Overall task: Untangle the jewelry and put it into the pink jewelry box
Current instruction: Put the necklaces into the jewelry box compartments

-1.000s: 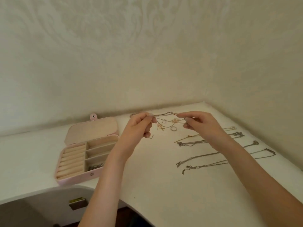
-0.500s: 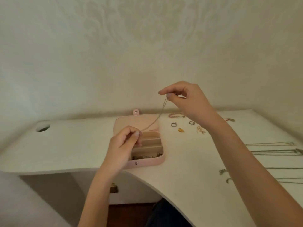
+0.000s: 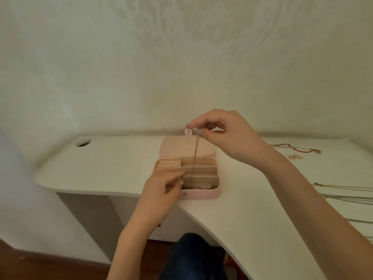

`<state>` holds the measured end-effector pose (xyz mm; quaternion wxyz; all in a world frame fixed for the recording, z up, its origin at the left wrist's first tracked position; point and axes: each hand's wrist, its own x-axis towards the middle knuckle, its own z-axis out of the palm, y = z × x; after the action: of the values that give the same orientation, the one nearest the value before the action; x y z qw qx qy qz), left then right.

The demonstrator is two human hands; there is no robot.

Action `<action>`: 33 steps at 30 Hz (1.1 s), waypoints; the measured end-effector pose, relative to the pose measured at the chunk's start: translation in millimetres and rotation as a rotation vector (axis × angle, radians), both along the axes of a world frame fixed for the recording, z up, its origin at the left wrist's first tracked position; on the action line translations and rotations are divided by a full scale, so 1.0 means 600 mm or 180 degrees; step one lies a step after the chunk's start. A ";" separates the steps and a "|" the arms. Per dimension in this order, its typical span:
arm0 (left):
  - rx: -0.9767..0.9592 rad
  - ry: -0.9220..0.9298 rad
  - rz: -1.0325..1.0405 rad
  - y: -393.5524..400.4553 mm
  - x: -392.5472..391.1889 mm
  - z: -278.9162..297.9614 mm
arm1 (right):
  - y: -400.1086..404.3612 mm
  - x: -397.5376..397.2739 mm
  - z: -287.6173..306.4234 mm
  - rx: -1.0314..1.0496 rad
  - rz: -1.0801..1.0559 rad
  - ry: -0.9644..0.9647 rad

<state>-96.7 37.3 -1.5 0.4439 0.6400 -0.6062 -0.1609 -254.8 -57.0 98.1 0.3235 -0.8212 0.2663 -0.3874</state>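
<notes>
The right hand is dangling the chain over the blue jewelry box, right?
Not quite: the jewelry box is pink, not blue. The head view shows the right hand pinching the chain so it dangles over the open box.

- Open pink jewelry box (image 3: 201,194): its rear compartments lie unobstructed from above.
- Hanging chain (image 3: 195,158) crosses them.
- Left hand (image 3: 161,190) covers the ring rolls.

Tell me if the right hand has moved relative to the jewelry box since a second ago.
Yes. The right hand now pinches the chain above the pink jewelry box's open lid; a second ago it was well right of the box, over the desk.
</notes>
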 end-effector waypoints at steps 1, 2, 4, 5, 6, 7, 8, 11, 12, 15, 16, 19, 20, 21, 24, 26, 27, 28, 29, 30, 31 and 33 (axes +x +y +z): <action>0.0015 0.0154 -0.0027 0.001 0.001 0.003 | 0.000 0.002 -0.003 0.0024 0.0035 0.0034; 0.0011 0.0304 -0.0076 0.002 0.002 0.007 | 0.002 0.004 -0.004 0.0048 0.0084 0.0042; 0.0022 0.0679 -0.0247 0.002 -0.003 0.020 | 0.005 0.007 -0.007 0.0113 0.0165 0.0018; 0.0031 0.0891 -0.0322 0.001 -0.010 0.026 | 0.007 0.009 -0.009 0.0136 0.0180 0.0018; 0.0013 0.1029 -0.0342 -0.001 -0.016 0.029 | 0.007 0.011 -0.012 0.0157 0.0176 0.0042; -0.0042 0.1069 -0.0293 -0.003 -0.022 0.032 | 0.007 0.012 -0.014 0.0186 0.0155 0.0078; -0.0100 0.1038 -0.0207 -0.005 -0.027 0.033 | 0.006 0.012 -0.016 0.0232 0.0128 0.0105; -0.0139 0.1023 -0.0197 -0.004 -0.038 0.034 | -0.002 0.002 -0.015 0.0539 0.0069 -0.0041; -0.0126 0.1065 -0.0226 -0.005 -0.040 0.034 | -0.004 -0.002 -0.013 0.0669 0.0099 -0.0143; -0.0163 0.1058 -0.0290 -0.015 -0.048 0.036 | 0.001 -0.002 -0.009 0.0886 0.0387 -0.0318; -0.0199 0.0982 -0.0324 -0.021 -0.049 0.036 | 0.005 0.001 -0.008 0.0908 0.0481 -0.0319; -0.0307 0.0994 -0.0253 -0.023 -0.048 0.037 | 0.005 0.001 -0.006 0.0859 0.0422 -0.0268; -0.0338 0.1033 -0.0144 -0.019 -0.042 0.037 | 0.000 -0.004 -0.006 0.0843 0.0293 -0.0202; -0.0336 0.1075 -0.0072 -0.014 -0.034 0.036 | -0.007 -0.010 -0.008 0.0815 0.0138 -0.0063; -0.0211 0.1161 0.0007 0.002 -0.010 0.031 | -0.024 -0.024 -0.020 0.0783 -0.0123 0.0716; -0.0237 0.0936 0.0172 0.005 -0.002 0.025 | -0.027 -0.022 -0.033 0.0982 -0.0107 0.1053; -0.0252 0.0774 0.0228 0.004 -0.001 0.024 | -0.028 -0.019 -0.041 0.1055 -0.0116 0.1169; -0.0252 0.0593 0.0248 0.003 -0.001 0.022 | -0.028 -0.016 -0.047 0.1076 -0.0146 0.1297; -0.0246 0.0405 0.0251 0.001 -0.002 0.020 | -0.028 -0.014 -0.053 0.1056 -0.0191 0.1463; -0.0238 0.0217 0.0247 -0.001 -0.002 0.018 | -0.029 -0.014 -0.057 0.1012 -0.0225 0.1661; -0.0217 0.0067 0.0240 -0.004 -0.003 0.018 | -0.029 -0.014 -0.059 0.0942 -0.0238 0.1854; -0.0181 -0.0115 0.0220 -0.008 -0.003 0.016 | -0.029 -0.016 -0.059 0.0753 -0.0214 0.2086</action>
<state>-98.6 32.4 8.2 0.4561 0.6505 -0.5960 -0.1166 -264.7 -74.5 62.4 0.3008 -0.8495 0.4260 -0.0801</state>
